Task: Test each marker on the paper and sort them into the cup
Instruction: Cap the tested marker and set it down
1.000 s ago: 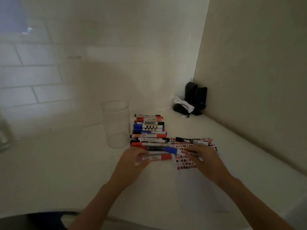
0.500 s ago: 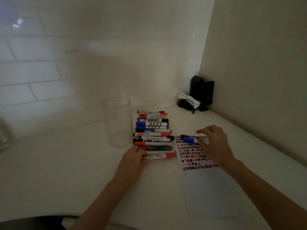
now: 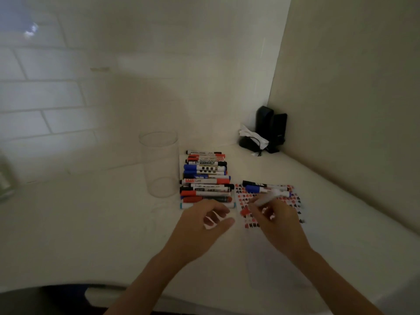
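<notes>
A clear cup stands upright and empty on the white table. Right of it lies a tidy row of several red, blue and black markers. The paper lies further right, its far half covered with red and black test marks. A black marker and a blue marker rest on the paper's far edge. My right hand grips a white marker tilted over the marked area. My left hand hovers just in front of the row, fingers loosely curled, with nothing visible in it.
Black devices and a crumpled white tissue sit in the far right corner. A side wall closes off the right. A blurred glass object stands at the left edge. The table's front edge is close to me.
My right hand left the two markers on the paper's far edge and came back toward me, now gripping a white marker. My left hand let go of the nearest marker in the row.
</notes>
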Demonstrator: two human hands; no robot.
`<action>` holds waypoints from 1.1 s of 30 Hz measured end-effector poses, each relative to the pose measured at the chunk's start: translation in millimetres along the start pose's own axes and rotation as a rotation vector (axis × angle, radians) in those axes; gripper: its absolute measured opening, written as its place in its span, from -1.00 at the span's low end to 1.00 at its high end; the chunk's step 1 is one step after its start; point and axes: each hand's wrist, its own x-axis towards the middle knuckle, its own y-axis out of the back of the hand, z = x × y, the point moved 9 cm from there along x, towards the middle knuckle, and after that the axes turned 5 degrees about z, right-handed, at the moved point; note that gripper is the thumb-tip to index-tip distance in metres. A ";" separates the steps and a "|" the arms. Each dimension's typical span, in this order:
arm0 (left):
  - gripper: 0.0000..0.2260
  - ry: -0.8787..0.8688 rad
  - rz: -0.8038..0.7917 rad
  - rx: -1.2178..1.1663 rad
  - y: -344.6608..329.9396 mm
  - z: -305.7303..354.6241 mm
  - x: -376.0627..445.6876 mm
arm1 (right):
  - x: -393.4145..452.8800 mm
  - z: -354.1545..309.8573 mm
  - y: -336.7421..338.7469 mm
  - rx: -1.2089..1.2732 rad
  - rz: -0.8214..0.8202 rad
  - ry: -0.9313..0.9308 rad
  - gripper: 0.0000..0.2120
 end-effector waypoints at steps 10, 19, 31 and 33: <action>-0.78 -0.074 -0.150 0.070 -42.2 9.3 -10.1 | -40.0 6.2 -27.3 0.613 -0.144 -0.544 -0.88; -0.76 -0.025 -0.227 -0.002 -46.4 9.4 -14.2 | -35.9 -5.0 -24.3 0.514 -0.160 -0.429 -0.77; -0.91 -0.071 -0.269 -0.070 -44.8 15.7 -9.4 | -33.4 -8.9 -21.5 0.593 -0.164 -0.340 -0.78; -0.92 -0.061 -0.270 -0.082 -46.5 13.6 -8.6 | -33.5 -6.6 -20.4 0.607 -0.172 -0.333 -0.80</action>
